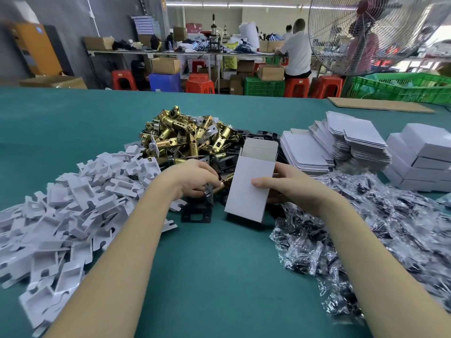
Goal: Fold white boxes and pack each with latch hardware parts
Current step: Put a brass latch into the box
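Right hand (290, 185) grips an erected white cardboard box (251, 184), top flap open, thumb across its front, held just above the teal table (214, 264). Left hand (192, 178), fingers curled, pinches a brass latch bolt with dark faceplate (214, 187) beside the box. Beyond: heap of brass latches (185, 135), stack of flat white box blanks (336, 142).

On the tabletop (73, 123), plastic inserts (73, 203) are heaped at left, latch bodies (185, 135) piled behind centre, flat box blanks (341, 145) stacked right of them, folded boxes (419, 157) at far right, bagged parts (366, 228) in front. An open box (251, 184) is held at centre.
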The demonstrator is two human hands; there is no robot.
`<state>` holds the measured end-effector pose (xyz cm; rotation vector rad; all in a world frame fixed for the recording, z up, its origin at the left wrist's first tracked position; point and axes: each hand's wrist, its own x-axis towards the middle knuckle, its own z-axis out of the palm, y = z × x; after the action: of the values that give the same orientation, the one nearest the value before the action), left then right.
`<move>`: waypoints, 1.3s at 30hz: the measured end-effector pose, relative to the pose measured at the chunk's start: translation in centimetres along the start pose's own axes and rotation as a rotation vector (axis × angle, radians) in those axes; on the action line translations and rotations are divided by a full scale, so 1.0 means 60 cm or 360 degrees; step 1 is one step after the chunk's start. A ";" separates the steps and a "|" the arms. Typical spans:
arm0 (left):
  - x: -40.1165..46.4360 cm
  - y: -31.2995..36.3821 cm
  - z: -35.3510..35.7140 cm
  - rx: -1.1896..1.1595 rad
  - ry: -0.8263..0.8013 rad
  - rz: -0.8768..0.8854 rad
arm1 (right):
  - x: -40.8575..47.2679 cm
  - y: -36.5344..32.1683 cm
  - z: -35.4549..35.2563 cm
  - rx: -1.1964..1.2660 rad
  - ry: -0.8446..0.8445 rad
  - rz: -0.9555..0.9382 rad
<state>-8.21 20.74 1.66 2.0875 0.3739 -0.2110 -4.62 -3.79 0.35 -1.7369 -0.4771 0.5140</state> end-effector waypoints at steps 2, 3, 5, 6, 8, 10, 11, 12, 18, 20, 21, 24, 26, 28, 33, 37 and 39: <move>-0.001 0.003 0.003 0.0118 0.0000 0.0053 | -0.001 0.000 0.001 0.0004 0.0000 -0.0001; -0.001 0.004 0.008 0.0214 -0.0001 0.0088 | -0.001 0.000 0.001 0.0003 0.0003 -0.0001; -0.002 0.008 0.020 0.0398 0.0005 0.0154 | -0.001 -0.001 0.001 0.0000 0.0004 -0.0003; -0.002 0.009 0.026 0.0443 0.0020 0.0188 | -0.001 -0.001 0.002 0.0000 0.0002 -0.0006; -0.003 0.008 0.029 0.0454 0.0075 0.0259 | -0.003 -0.002 0.002 -0.0006 -0.0004 -0.0016; -0.005 0.008 0.022 0.0345 0.0147 0.0305 | -0.005 -0.004 0.002 -0.0008 -0.0013 -0.0023; -0.007 0.010 0.017 0.0210 0.0182 0.0324 | -0.005 -0.005 0.002 -0.0007 -0.0016 -0.0028; -0.009 0.012 0.011 0.0042 0.0217 0.0345 | -0.006 -0.005 0.003 -0.0004 -0.0017 -0.0036; -0.031 0.041 -0.017 -0.0859 0.0470 0.0617 | -0.007 -0.013 0.013 -0.0032 -0.0087 -0.0140; -0.040 0.058 -0.025 -0.1048 0.0477 0.0712 | -0.006 -0.016 0.015 -0.0101 -0.0107 -0.0165; -0.046 0.066 -0.028 -0.1083 0.0473 0.0763 | -0.005 -0.018 0.016 -0.0130 -0.0112 -0.0179; -0.065 0.090 -0.028 -0.1086 0.0381 0.0920 | -0.005 -0.021 0.019 -0.0161 -0.0107 -0.0206; -0.074 0.099 -0.019 -0.0994 0.0314 0.1021 | -0.005 -0.022 0.019 -0.0156 -0.0108 -0.0214; -0.076 0.100 -0.006 -0.0698 0.0365 0.1106 | -0.006 -0.022 0.020 -0.0153 -0.0111 -0.0216; -0.064 0.090 0.021 -0.0245 0.0424 0.1148 | -0.007 -0.027 0.021 -0.0174 -0.0105 -0.0207; -0.063 0.088 0.021 -0.0100 0.0493 0.1138 | -0.006 -0.028 0.019 -0.0180 -0.0091 -0.0222; -0.064 0.086 0.020 -0.0027 0.0522 0.1122 | -0.006 -0.028 0.019 -0.0174 -0.0088 -0.0226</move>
<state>-10.04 16.53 6.35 2.1064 -0.1830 0.5524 -5.62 -2.74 1.82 -1.7809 -0.6735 0.4421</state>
